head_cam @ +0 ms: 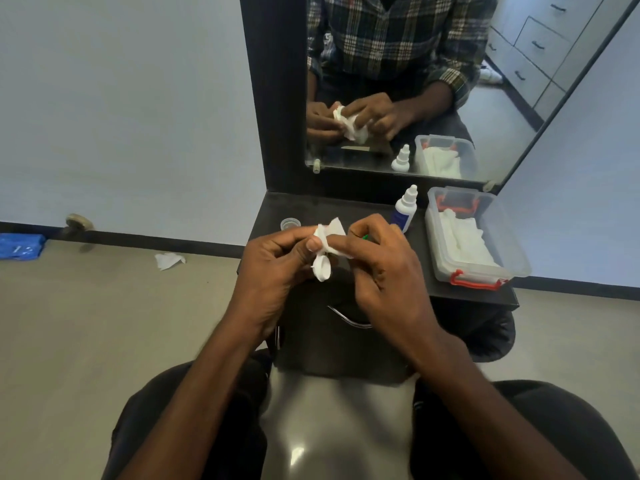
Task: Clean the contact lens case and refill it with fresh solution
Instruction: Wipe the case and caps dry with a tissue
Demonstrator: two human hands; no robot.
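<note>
The contact lens case (364, 238) is almost wholly hidden: only a sliver of green shows between the fingers of the right hand (381, 268), held above the front edge of the black vanity shelf (346, 209). A white tissue (327, 251) is bunched between both hands; the left hand (277, 265) pinches it with curled fingers and thumb, and the right hand's fingers curl round the tissue and the case. Behind the left hand a clear round cap (291, 224) lies on the shelf. A white dropper bottle with a blue label (404, 209) stands upright to the right, just beside a clear plastic box with red latches (474, 237) holding folded white tissues. A crumpled tissue (169, 260) lies on the floor.
</note>
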